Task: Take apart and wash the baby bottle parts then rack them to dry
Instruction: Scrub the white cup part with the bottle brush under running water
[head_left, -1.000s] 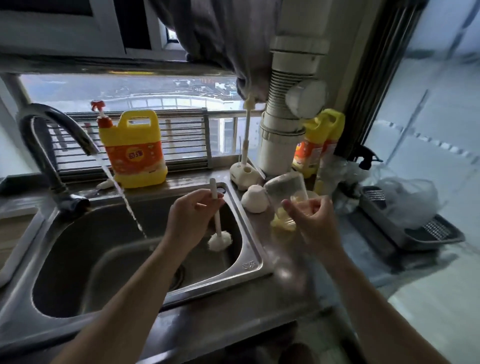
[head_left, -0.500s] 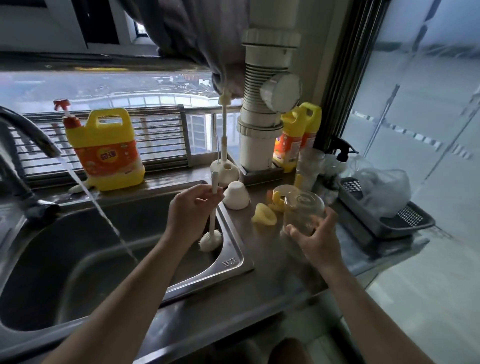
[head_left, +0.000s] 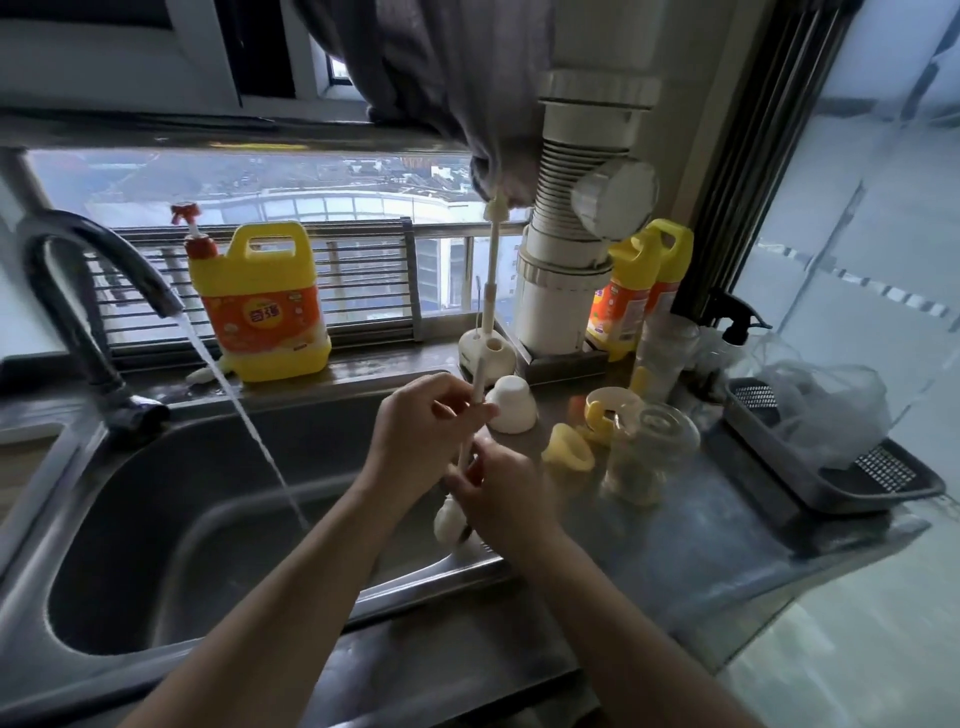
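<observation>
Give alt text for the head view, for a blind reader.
Two hands hold a white bottle brush over the right edge of the sink: the left hand grips its handle, the right hand its lower shaft. Water runs from the faucet; a clear bottle, a yellow ring and a white cap stand on the counter.

A single wide-angle camera rides on the person's head and looks forward and down across a stainless steel kitchen sink (head_left: 156, 545) and the wet steel counter (head_left: 701, 545) to its right. It faces the wide window (head_left: 363, 176) behind the sink, which fills the upper half; straight lines bow near the edges. Both forearms enter from the bottom edge. The left hand (head_left: 415, 431) and right hand (head_left: 504, 499), both closed on a thin white bottle brush (head_left: 477, 376), sit close under the lens at mid-frame. A dark curved tap (head_left: 78, 332) stands at the left edge, a dark grey plastic drying tray (head_left: 779, 462) at the right
</observation>
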